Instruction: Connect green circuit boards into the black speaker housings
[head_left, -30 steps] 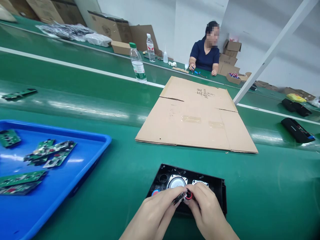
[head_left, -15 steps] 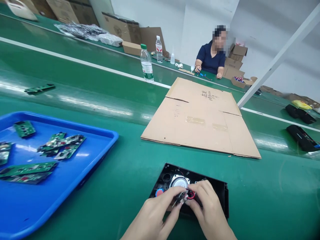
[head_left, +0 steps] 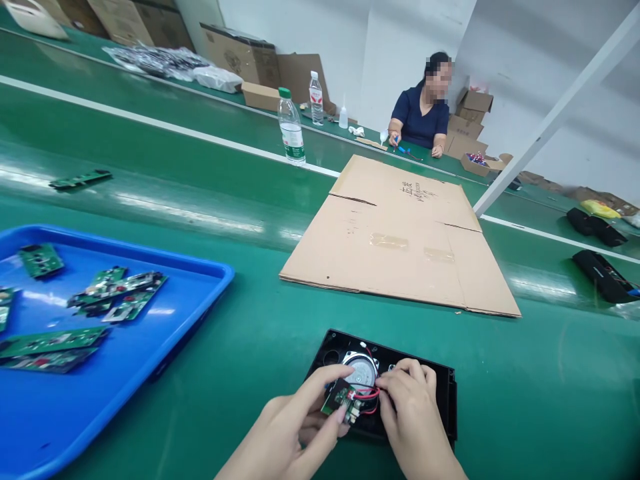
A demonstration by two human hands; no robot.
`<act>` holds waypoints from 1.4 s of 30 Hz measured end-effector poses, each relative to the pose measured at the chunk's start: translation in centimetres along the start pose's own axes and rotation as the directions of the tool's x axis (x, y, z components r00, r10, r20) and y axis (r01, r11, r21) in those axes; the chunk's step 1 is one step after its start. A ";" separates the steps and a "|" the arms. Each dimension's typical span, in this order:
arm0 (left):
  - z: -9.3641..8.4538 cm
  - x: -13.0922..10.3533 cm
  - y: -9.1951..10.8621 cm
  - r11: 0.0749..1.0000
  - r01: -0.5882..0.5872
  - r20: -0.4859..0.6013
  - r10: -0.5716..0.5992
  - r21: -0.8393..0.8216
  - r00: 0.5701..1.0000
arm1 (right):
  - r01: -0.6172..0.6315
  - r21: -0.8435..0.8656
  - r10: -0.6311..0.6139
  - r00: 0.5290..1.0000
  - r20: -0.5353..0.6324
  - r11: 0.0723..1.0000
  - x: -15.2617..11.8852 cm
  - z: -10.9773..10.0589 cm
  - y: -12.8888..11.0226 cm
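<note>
A green circuit board [head_left: 342,396] tilts in the left hand [head_left: 299,419], its red-black wires [head_left: 369,395] reaching the right hand [head_left: 414,403]; a black housing [head_left: 445,395] lies beneath both.

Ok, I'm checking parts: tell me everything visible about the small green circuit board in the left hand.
The small green circuit board, tilted, is pinched by the left hand above the black plastic housing. Dark and pale components crowd its visible face; red and black wires lead from it to the right hand. Fingers cover part of it.
</note>
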State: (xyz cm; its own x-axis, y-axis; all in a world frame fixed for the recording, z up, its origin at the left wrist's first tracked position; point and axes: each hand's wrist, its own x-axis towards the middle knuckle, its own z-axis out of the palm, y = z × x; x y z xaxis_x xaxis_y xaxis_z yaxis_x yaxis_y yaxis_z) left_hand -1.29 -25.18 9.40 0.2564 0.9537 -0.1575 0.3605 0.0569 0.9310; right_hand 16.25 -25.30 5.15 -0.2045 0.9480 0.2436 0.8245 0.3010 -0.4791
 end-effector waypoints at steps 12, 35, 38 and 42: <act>2.2 0.9 -0.8 0.965 -0.191 -0.204 0.227 0.181 0.952 | 0.016 0.272 0.021 0.991 -0.130 0.962 0.2 -2.1 0.4; 1.9 2.0 0.3 0.999 -0.031 -0.084 0.035 0.044 0.996 | 0.228 -0.014 -0.228 0.973 -0.027 0.974 0.2 -1.4 -0.2; 1.9 1.9 0.4 0.998 -0.040 -0.065 0.043 0.040 0.997 | 0.241 -0.020 -0.241 0.971 0.002 0.970 0.3 -1.5 -0.2; 1.9 1.7 0.3 0.980 -0.122 -0.044 0.130 0.156 0.990 | 0.259 -0.009 -0.259 0.966 0.024 0.966 0.4 -1.5 -0.1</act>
State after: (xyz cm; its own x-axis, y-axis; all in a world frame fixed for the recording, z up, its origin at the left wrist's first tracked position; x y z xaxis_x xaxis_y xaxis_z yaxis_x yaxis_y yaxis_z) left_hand 0.97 -24.09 8.80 0.2612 0.9651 -0.0201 0.4623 -0.1068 0.8803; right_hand 16.87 -25.14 6.61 -0.4239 0.8400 0.3386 0.7481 0.5355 -0.3920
